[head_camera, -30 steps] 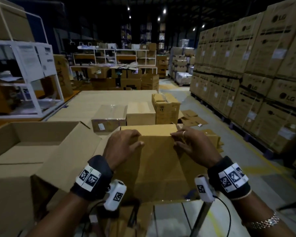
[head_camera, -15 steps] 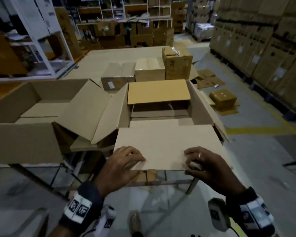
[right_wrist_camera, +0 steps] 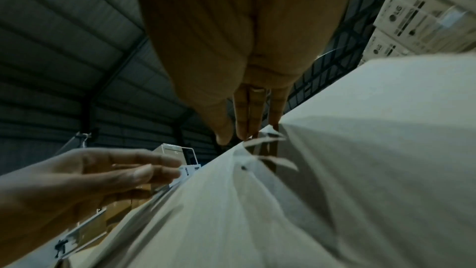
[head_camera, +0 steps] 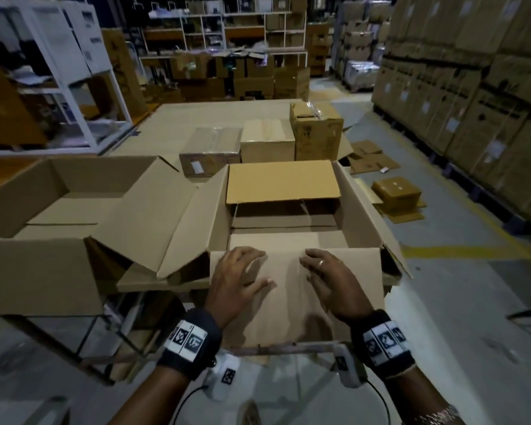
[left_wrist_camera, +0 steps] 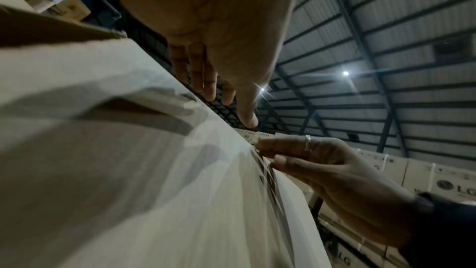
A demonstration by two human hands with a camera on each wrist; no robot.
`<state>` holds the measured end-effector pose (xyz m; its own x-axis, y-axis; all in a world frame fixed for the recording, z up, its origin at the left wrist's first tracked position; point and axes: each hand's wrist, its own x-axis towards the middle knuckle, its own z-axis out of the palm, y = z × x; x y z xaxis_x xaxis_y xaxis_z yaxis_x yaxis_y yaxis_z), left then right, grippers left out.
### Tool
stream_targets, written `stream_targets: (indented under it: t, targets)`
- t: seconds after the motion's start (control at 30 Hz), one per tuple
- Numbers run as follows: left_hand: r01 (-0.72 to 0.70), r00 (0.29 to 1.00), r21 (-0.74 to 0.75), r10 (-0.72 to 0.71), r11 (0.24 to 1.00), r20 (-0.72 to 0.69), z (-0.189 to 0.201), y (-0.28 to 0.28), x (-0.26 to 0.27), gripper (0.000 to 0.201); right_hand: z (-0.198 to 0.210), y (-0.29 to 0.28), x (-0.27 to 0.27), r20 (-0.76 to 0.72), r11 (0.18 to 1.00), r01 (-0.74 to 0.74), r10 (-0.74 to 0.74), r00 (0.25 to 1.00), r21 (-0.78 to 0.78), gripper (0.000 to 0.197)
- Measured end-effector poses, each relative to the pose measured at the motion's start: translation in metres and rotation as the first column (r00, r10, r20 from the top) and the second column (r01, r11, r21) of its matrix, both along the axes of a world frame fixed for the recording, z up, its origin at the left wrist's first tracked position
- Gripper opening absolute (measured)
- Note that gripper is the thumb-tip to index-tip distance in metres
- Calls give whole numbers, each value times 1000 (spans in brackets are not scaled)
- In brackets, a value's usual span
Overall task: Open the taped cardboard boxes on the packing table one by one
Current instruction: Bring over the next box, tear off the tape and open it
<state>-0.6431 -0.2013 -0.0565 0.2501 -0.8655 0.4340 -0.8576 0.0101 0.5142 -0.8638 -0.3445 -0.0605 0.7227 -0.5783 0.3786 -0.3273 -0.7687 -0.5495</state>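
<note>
Head view is showing two opened cardboard boxes side by side on the surface [head_camera: 166,124]: a wide open box [head_camera: 43,271] at the left and the near box [head_camera: 288,216] at the middle, with three closed boxes [head_camera: 267,142] sitting behind them. The left hand [head_camera: 236,277] and right hand [head_camera: 328,280] are both lying spread and flat on the near box's front flap [head_camera: 292,311], which is folding down toward the person. Only the wrist views are showing the palms from beneath: fingers extended, touching the flap and gripping nothing, with a ring [left_wrist_camera: 307,143] sitting on the right hand.
</note>
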Motion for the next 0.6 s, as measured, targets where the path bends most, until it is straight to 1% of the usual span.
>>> stream_targets:
  t: [0.1,0.17,0.23,0.27,0.33,0.43,0.53,0.6]
  targets:
    - [18,998,-23,-19,1000,-63,-6,-38,5,43,5,-12,35,-33,999,40,-40,999,-15,34]
    - [2,997,-48,-6,999,-80,-10,-54,3,25,1,-14,49,-65,999,38,-40,997,-24,33]
    - [-48,994,-79,40,996,-100,-16,-65,2,11,-7,-18,58,-40,998,60,-61,997,-30,39]
    - [-71,992,-88,61,994,-113,-19,-68,2,9,-12,-19,61,-11,996,75,-76,997,-38,40]
    - [-103,988,-101,90,990,-126,-27,-72,2,8,-19,-19,66,23,993,99,-97,995,-61,34]
    - [-103,987,-125,85,987,-139,-32,-75,3,8,-27,-20,67,66,988,88,-81,995,-125,28]
    - [-73,990,-100,60,992,-130,-27,-77,8,8,-28,-34,61,80,994,44,-37,996,-96,23]
    - [-71,994,-62,66,996,-87,-23,-73,17,12,-22,-45,52,75,996,39,-33,997,-76,17]
